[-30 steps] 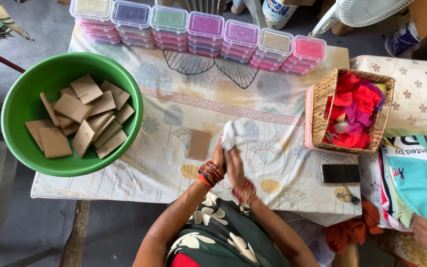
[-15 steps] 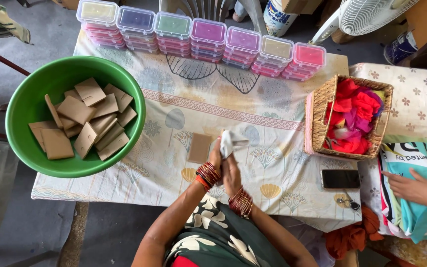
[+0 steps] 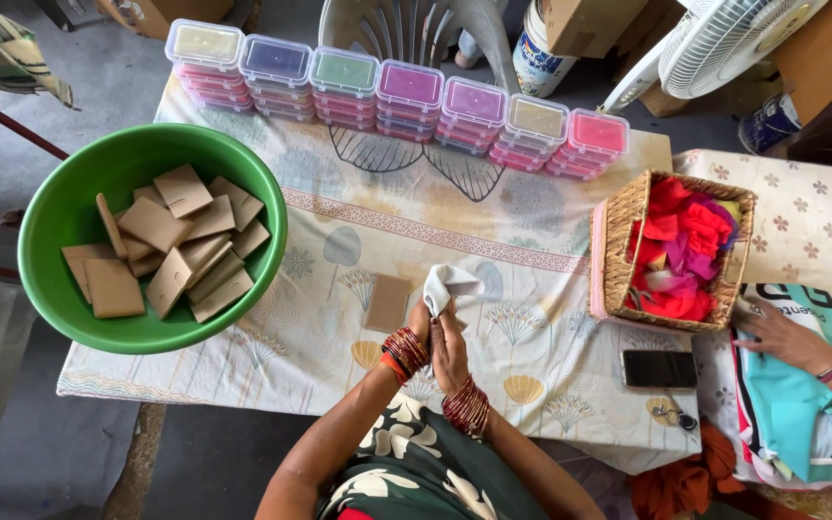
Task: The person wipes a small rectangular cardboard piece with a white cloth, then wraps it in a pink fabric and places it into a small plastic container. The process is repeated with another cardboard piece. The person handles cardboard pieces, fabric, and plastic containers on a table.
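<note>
Both my hands meet over the table's near middle around a small white cloth [image 3: 451, 284]. My left hand [image 3: 421, 323] pinches the cloth's lower edge, and my right hand [image 3: 451, 349] grips it just below. Red bangles circle both wrists. One brown card [image 3: 388, 302] lies flat on the patterned tablecloth [image 3: 339, 217] just left of my hands. A green bowl [image 3: 69, 207] at the left holds several more brown cards [image 3: 161, 250].
A row of stacked lidded plastic boxes [image 3: 406, 101] in several colours lines the far edge. A woven basket [image 3: 618, 260] of red and pink fabric stands at the right, a black phone [image 3: 659, 369] and keys below it. Another person's hand [image 3: 780, 337] rests on teal packaging at the far right.
My hands have stayed together on the white cloth, working it slightly. The other person's hand at the right has moved up onto the teal packaging.
</note>
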